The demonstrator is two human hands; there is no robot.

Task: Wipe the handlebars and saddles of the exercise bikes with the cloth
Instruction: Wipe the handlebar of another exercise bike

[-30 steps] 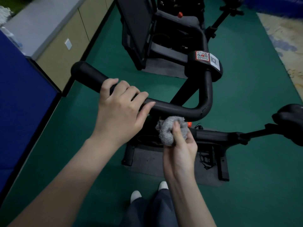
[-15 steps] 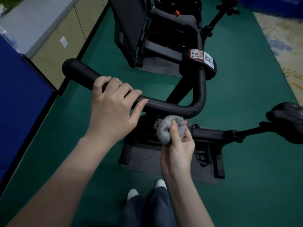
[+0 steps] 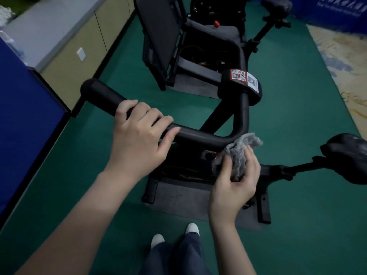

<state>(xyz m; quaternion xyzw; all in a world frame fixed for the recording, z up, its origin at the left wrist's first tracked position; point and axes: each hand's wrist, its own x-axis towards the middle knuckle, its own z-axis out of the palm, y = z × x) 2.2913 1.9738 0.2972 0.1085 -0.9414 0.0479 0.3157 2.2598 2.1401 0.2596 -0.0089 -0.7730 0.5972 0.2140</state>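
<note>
A black exercise bike stands in front of me. Its curved handlebar [image 3: 200, 136] runs from a rounded left end to a bend below a clamp with QR stickers [image 3: 241, 75]. My left hand [image 3: 139, 135] grips the bar's left stretch, fingers curled over the top. My right hand [image 3: 236, 179] holds a bunched grey cloth [image 3: 239, 153], whose upper edge touches the underside of the bar's bend. The bike's black saddle [image 3: 347, 159] sits at the right on its post. A second bike stands behind, its saddle [image 3: 277, 5] at the top right.
Green floor [image 3: 307, 116] surrounds the bikes, each on a grey mat [image 3: 190, 199]. A blue panel [image 3: 23, 108] and a beige cabinet [image 3: 79, 54] line the left side. A patterned rug [image 3: 341, 62] lies at the right. My shoes [image 3: 174, 234] are just behind the mat.
My right hand has moved the cloth to the right, from under the middle of the bar to its bend, and the cloth has loosened. My left hand stays on the bar.
</note>
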